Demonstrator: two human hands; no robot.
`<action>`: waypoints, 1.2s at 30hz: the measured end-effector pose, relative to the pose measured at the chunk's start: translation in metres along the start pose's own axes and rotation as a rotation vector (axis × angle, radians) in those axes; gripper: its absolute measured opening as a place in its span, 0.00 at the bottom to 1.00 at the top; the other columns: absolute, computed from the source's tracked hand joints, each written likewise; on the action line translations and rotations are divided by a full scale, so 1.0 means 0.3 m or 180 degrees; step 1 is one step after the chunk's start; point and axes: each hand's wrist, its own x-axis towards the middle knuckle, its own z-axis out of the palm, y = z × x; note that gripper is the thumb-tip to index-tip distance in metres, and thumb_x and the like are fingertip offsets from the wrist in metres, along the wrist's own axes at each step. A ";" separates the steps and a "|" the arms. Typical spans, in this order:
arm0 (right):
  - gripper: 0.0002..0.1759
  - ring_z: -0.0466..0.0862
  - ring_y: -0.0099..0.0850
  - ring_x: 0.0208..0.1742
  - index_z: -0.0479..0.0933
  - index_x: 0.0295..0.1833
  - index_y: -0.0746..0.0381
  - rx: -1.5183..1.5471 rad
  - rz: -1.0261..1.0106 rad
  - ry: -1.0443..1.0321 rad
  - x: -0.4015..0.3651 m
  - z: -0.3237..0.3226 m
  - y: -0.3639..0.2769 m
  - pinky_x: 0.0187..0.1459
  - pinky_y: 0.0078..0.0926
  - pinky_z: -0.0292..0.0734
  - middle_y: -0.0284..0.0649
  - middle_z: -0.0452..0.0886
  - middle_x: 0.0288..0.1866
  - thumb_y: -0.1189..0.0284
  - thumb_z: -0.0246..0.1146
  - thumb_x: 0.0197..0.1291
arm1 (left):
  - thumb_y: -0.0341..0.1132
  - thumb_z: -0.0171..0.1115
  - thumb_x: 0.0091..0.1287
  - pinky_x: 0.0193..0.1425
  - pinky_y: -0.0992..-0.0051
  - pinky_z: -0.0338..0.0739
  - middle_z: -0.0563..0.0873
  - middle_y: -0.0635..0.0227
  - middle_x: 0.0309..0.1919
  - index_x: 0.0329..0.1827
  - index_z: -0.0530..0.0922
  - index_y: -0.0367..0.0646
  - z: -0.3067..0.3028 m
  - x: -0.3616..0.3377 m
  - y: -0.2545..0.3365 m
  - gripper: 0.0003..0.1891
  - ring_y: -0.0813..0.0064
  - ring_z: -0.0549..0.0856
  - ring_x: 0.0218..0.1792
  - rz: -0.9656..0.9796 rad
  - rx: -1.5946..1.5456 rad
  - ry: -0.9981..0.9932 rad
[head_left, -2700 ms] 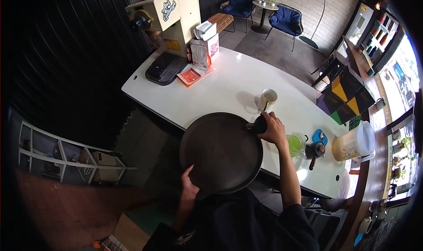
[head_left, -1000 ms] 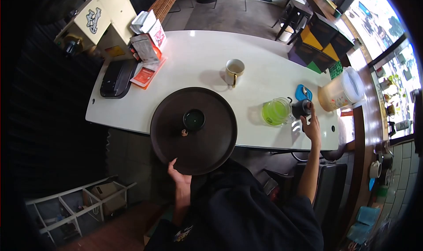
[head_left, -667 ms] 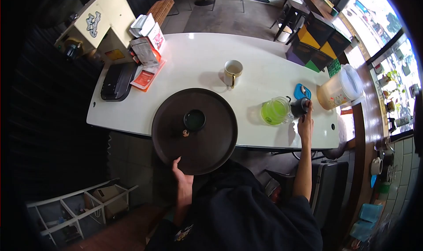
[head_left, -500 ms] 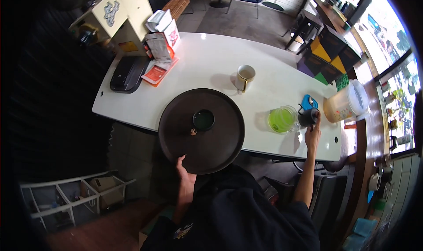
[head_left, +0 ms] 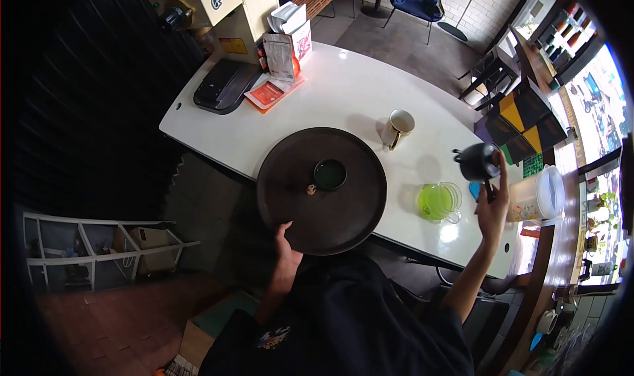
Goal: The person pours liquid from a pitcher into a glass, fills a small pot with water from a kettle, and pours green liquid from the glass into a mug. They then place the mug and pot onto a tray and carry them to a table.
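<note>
My left hand (head_left: 288,245) grips the near left rim of a round dark brown serving tray (head_left: 300,221), its thumb on top. A small dark green cup (head_left: 329,175) stands on the tray, with a little brown piece (head_left: 311,190) beside it. Raised over the right end of the table, a small black pitcher (head_left: 475,162) is held by its handle in my right hand (head_left: 492,207), its spout to the left. Just left of that hand is a clear glass jug (head_left: 437,202) of bright green liquid. A white mug with a gold handle (head_left: 400,128) stands farther back.
The white table (head_left: 356,89) carries a black scale-like device (head_left: 226,85) and upright bags (head_left: 282,56) at left. A large plastic container (head_left: 531,194) and part of a blue item (head_left: 474,190) are at right. White shelving (head_left: 86,247) stands low at left.
My right hand has lifted the black pitcher up and away from the glass jug, off the table. My view has shifted, while the tray stays in my left hand.
</note>
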 end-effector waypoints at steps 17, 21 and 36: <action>0.46 0.81 0.55 0.36 0.58 0.73 0.45 -0.0101 -0.0713 -0.1522 0.012 0.454 -0.173 0.37 0.46 0.71 0.57 0.81 0.38 0.89 0.50 0.46 | 0.36 0.53 0.65 0.61 0.65 0.73 0.81 0.62 0.52 0.57 0.74 0.37 0.006 -0.019 -0.030 0.19 0.66 0.80 0.54 0.0322 -0.0337 -0.0012; 0.46 0.80 0.53 0.32 0.59 0.72 0.45 -0.0333 -0.0991 -0.1354 0.039 0.474 -0.172 0.33 0.46 0.68 0.56 0.80 0.34 0.89 0.48 0.45 | 0.38 0.52 0.66 0.61 0.66 0.72 0.81 0.62 0.53 0.57 0.74 0.37 0.001 -0.025 -0.042 0.19 0.66 0.80 0.54 0.0518 -0.0466 -0.0179; 0.46 0.79 0.49 0.29 0.61 0.72 0.47 -0.0496 -0.1287 -0.1236 0.120 0.454 -0.201 0.37 0.38 0.73 0.48 0.82 0.46 0.91 0.48 0.45 | 0.38 0.53 0.65 0.60 0.67 0.73 0.82 0.64 0.50 0.53 0.76 0.39 -0.014 -0.009 -0.053 0.17 0.66 0.81 0.53 0.0489 -0.0615 -0.0054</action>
